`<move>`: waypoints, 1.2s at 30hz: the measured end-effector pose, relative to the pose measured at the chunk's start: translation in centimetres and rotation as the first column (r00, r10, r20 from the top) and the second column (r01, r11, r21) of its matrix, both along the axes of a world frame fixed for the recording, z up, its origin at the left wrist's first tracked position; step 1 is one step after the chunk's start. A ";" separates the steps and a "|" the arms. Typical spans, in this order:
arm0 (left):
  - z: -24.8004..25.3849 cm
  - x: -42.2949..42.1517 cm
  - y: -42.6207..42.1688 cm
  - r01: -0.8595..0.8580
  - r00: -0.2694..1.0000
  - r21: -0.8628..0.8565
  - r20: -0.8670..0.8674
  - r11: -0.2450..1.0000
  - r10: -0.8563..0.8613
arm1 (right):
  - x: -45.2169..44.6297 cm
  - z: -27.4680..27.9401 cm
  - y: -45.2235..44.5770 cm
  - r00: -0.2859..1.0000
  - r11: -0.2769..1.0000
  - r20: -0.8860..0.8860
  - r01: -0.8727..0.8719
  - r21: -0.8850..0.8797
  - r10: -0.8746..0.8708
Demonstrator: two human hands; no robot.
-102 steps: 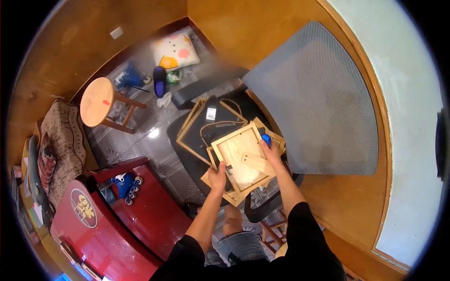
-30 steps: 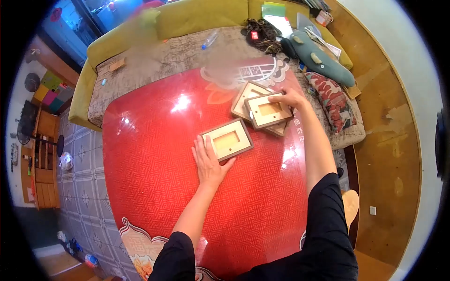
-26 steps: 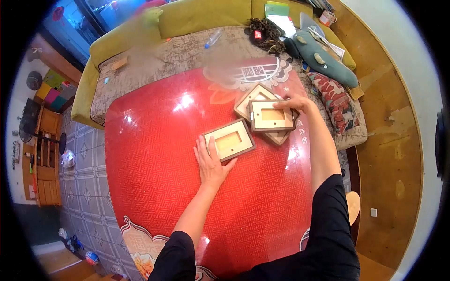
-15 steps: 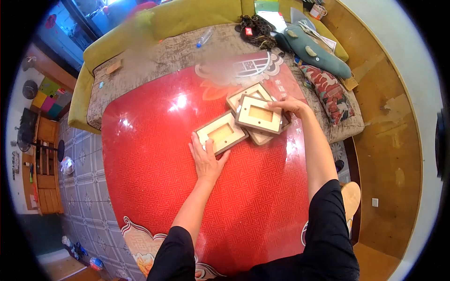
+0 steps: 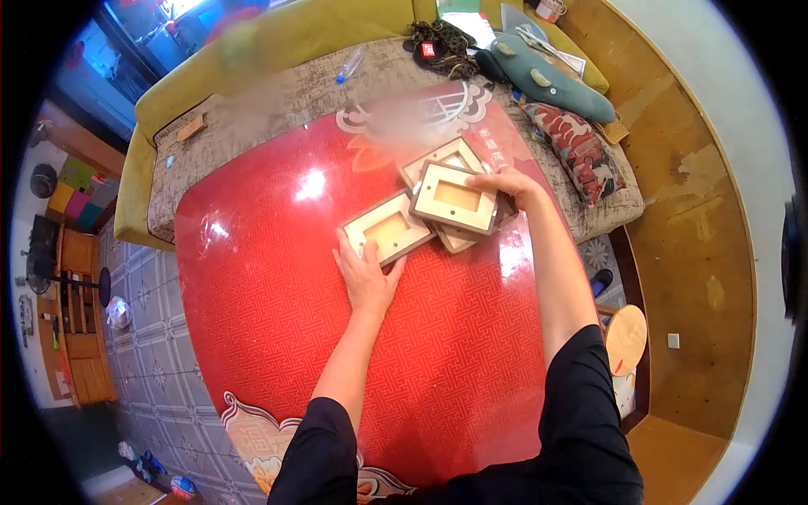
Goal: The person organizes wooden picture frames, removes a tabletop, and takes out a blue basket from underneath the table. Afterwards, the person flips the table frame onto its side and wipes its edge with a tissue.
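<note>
Several flat rectangular wooden frames, pale on top with darker edges and a recessed window, lie on the red table. My left hand [image 5: 367,279] grips the near left edge of the left wooden frame [image 5: 389,225], thumb and fingers on its rim. On the right, my right hand [image 5: 510,186] holds the upper right corner of the top wooden frame [image 5: 455,198]. Beneath that one, another frame [image 5: 427,156] sticks out at the back and a lower frame [image 5: 459,241] shows at the front, both partly hidden. The left frame's right end meets the pile.
The red patterned table [image 5: 278,311] fills the middle. Behind it a sofa [image 5: 278,55] carries a plastic bottle [image 5: 350,66], dark clothing [image 5: 443,48], a grey-green plush toy [image 5: 547,77] and a patterned cushion [image 5: 581,151]. A round wooden stool [image 5: 626,340] stands at the right.
The view has shifted slightly, so the table and sofa sit a little further left and higher. Both hands keep their grip on the same frames, whose arrangement looks nearly unchanged.
</note>
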State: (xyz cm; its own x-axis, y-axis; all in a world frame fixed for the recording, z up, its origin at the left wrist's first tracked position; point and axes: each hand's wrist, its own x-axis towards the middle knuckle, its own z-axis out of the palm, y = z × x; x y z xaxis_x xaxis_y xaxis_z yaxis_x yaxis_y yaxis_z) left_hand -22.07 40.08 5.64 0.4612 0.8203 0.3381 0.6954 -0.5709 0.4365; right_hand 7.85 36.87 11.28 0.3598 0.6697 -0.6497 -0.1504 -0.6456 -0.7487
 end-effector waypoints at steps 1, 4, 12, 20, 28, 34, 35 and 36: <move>0.0 0.0 0.0 -0.001 1.000 -0.002 -0.003 1.000 0.001 | 0.3 -0.4 -0.2 1.000 1.000 0.002 -0.001 -0.002 0.001; 0.0 0.0 0.0 -0.001 1.000 -0.002 0.000 1.000 0.001 | 0.6 -0.9 -1.4 0.999 1.000 -0.037 0.009 0.015 -0.009; -0.8 -0.3 0.0 0.030 0.999 -0.003 0.024 1.000 -0.030 | -4.6 -0.1 -7.5 0.926 0.877 -0.114 0.378 0.296 -0.360; -0.6 -1.0 -0.3 0.140 0.967 -0.048 0.221 0.989 -0.126 | -10.3 -0.4 -21.3 0.804 0.708 -0.078 0.561 0.428 -0.590; 4.2 -6.6 -11.6 0.605 0.737 -0.105 0.449 0.789 -0.505 | -20.0 -2.7 -35.6 0.552 0.479 -0.122 0.797 0.369 -0.825; 9.0 -6.5 -25.6 0.941 0.339 -0.085 0.277 0.328 -0.899 | -28.1 -2.2 -44.7 0.357 0.250 -0.254 0.894 0.373 -0.899; 7.7 -6.9 -27.9 0.958 0.287 -0.078 0.288 0.277 -0.913 | -29.7 -4.1 -46.4 0.344 0.223 -0.240 0.880 0.419 -0.908; 7.1 -7.2 -30.8 0.974 0.224 -0.095 0.293 0.205 -0.929 | -31.4 -5.7 -48.8 0.334 0.209 -0.227 0.872 0.442 -0.915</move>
State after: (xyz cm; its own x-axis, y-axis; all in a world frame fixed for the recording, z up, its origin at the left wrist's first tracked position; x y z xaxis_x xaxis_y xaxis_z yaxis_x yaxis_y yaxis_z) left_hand -29.28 9.25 12.73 0.9121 -0.1567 0.3788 -0.3878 -0.6291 0.6737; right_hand -23.52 -11.97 5.61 0.9363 0.0354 -0.3494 -0.3461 0.2621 -0.9009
